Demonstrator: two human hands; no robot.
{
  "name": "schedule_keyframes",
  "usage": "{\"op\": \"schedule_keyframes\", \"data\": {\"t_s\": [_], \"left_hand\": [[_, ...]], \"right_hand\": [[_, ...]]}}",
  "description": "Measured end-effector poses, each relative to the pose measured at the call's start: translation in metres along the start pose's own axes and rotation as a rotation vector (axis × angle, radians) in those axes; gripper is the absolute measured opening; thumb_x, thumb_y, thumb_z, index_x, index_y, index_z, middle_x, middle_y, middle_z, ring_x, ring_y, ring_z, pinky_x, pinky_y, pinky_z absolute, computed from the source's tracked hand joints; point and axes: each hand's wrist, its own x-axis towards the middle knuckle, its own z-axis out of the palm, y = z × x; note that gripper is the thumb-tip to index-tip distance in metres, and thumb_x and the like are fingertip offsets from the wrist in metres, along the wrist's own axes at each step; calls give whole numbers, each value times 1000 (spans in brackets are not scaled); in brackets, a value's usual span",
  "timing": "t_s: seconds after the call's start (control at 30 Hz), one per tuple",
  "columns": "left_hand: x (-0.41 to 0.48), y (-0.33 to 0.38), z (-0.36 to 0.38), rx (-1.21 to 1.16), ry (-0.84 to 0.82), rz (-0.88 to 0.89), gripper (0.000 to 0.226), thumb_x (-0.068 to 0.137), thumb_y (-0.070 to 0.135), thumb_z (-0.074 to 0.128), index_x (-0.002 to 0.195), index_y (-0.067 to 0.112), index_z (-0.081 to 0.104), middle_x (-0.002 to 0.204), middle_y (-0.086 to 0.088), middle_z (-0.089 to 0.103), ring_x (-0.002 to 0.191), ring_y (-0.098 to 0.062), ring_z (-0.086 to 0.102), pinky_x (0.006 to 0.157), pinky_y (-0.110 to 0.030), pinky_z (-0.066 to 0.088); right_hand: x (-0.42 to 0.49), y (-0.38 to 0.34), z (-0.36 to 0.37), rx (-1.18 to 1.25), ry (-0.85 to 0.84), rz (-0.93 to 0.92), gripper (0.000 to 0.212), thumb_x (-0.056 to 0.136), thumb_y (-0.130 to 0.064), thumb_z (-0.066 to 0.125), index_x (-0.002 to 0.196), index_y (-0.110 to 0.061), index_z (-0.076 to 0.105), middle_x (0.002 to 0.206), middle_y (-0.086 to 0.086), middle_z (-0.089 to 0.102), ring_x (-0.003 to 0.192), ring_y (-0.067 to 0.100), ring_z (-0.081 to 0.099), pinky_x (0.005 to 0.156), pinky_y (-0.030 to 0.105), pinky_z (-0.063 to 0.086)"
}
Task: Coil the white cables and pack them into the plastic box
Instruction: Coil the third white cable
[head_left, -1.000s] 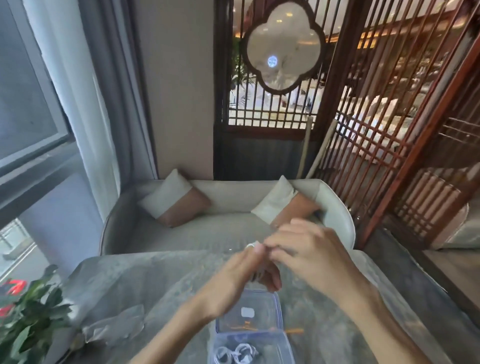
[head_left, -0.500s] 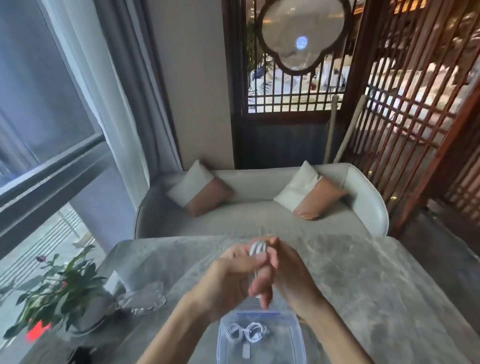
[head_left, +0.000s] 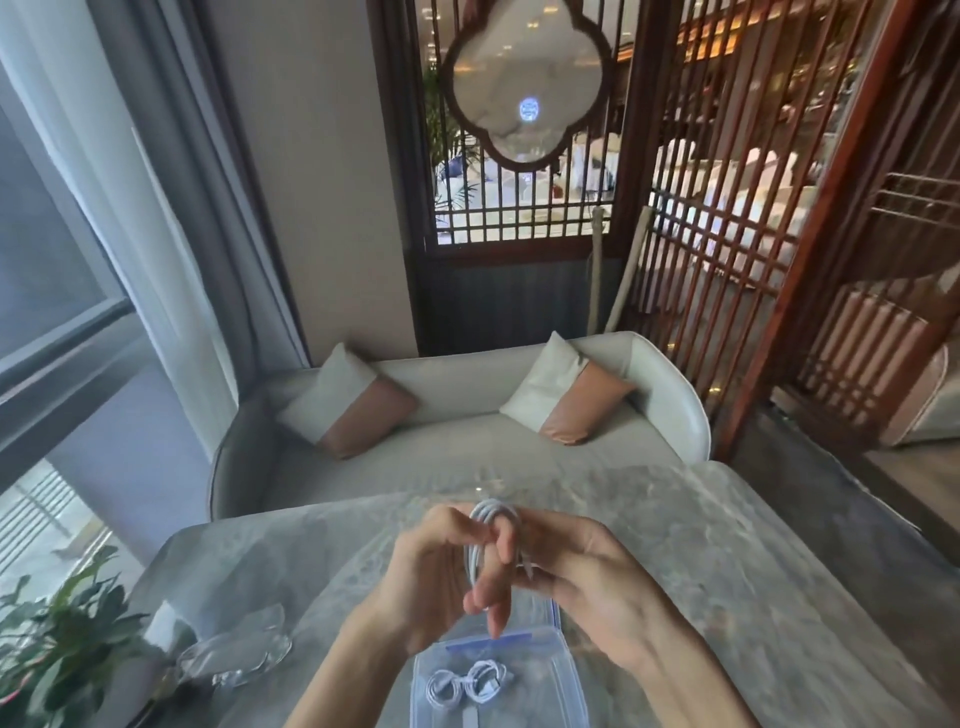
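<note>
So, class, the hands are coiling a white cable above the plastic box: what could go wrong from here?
The white cable is held in the air between the left hand and right hand; if either grip slackens, its loops may spring open. The plastic box below already holds coiled cables, so a loose coil dropped in could tangle with them.

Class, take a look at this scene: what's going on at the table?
A person is coiling a white cable held up between both hands. The left hand and right hand each grip the looped cable just above a clear plastic box on the table. Two coiled cables already lie in the box, and this one is not yet packed.
</note>
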Motion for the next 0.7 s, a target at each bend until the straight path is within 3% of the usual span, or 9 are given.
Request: {"op": "schedule_keyframes", "data": {"t_s": [0.2, 0.3, 0.4, 0.5, 0.63, 0.7], "left_hand": [[-5, 9, -4, 182, 38, -29, 27, 71, 18, 46, 66, -4, 59, 43, -14, 59, 34, -21, 53, 48, -25, 49], [-2, 12, 5, 432, 142, 45, 24, 74, 21, 51, 67, 2, 64, 47, -18, 63, 41, -27, 59, 50, -27, 44], [0, 15, 15, 602, 255, 113, 23, 79, 16, 51, 68, 1, 66, 53, -21, 64, 44, -27, 59, 50, -27, 48], [1, 17, 24, 661, 323, 171, 24, 79, 10, 49, 65, 6, 68, 54, -20, 65, 45, -26, 59, 51, -25, 49], [4, 11, 30, 682, 377, 217, 24, 82, 11, 49, 68, 7, 68, 56, -19, 67, 48, -22, 61, 52, -21, 49], [4, 13, 30, 648, 304, 153, 24, 88, 18, 54, 73, 7, 69, 61, -19, 69, 54, -24, 63, 57, -23, 48]], "right_hand": [[0, -5, 8, -307, 104, -85, 21, 91, -15, 67, 110, -15, 74, 87, 2, 79, 97, 37, 73, 96, 56, 53], [2, 1, 18, -478, 172, -213, 24, 98, -4, 49, 103, -21, 65, 65, -3, 69, 64, 23, 70, 72, 39, 59], [6, 4, 21, -607, 196, -264, 16, 94, -16, 50, 107, -20, 58, 69, -8, 64, 57, 7, 60, 60, 22, 47], [9, 2, 17, -678, 171, -301, 17, 92, -31, 51, 108, -25, 55, 77, -7, 66, 65, 7, 61, 65, 21, 46], [10, -8, 8, -633, 91, -302, 13, 96, -22, 48, 106, -23, 56, 79, 6, 67, 65, 7, 59, 65, 20, 47], [9, -14, 1, -533, 42, -238, 16, 99, -15, 45, 106, -19, 58, 70, 10, 63, 63, 13, 58, 64, 26, 48]]}}
